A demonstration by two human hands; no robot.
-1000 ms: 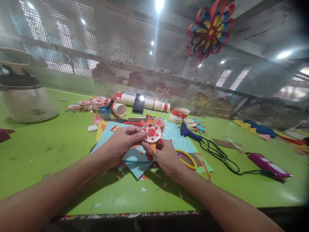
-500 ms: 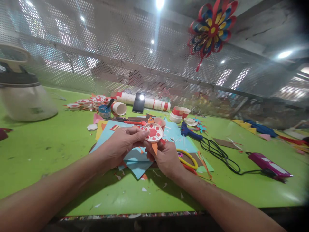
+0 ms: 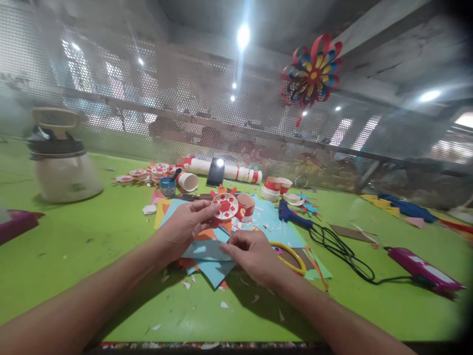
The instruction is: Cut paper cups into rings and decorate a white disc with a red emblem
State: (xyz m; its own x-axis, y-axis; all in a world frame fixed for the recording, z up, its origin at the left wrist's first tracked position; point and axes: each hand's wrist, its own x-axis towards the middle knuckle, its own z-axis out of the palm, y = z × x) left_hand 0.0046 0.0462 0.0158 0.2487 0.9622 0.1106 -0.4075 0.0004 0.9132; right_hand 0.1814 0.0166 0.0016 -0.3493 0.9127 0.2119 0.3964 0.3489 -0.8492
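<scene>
My left hand (image 3: 185, 224) pinches the left edge of a small paper turtle (image 3: 225, 206), a round white disc with red patches and orange and red parts at its rim. Below and to the right of it, my right hand (image 3: 251, 251) is closed, thumb against fingers. A thin grey tip (image 3: 224, 230) shows at those fingers; what it belongs to is hidden. Under both hands lie light blue paper sheets (image 3: 214, 271) with scraps. Right behind the turtle stands a cut red-and-white paper cup (image 3: 246, 207). Scissors with a yellow handle (image 3: 291, 257) lie beside my right wrist, partly covered.
A blue glue gun (image 3: 291, 214) with a black cord lies right, near a magenta power strip (image 3: 424, 268). Behind are a blue jar (image 3: 167, 186), stacked turtles (image 3: 158, 171), a phone (image 3: 216, 171) and a row of cups (image 3: 236, 172). A sprayer bottle (image 3: 66, 172) stands left.
My right hand has come away from the turtle and moved down. The turtle stays in my left hand, shifted slightly left. The view has tilted up a little.
</scene>
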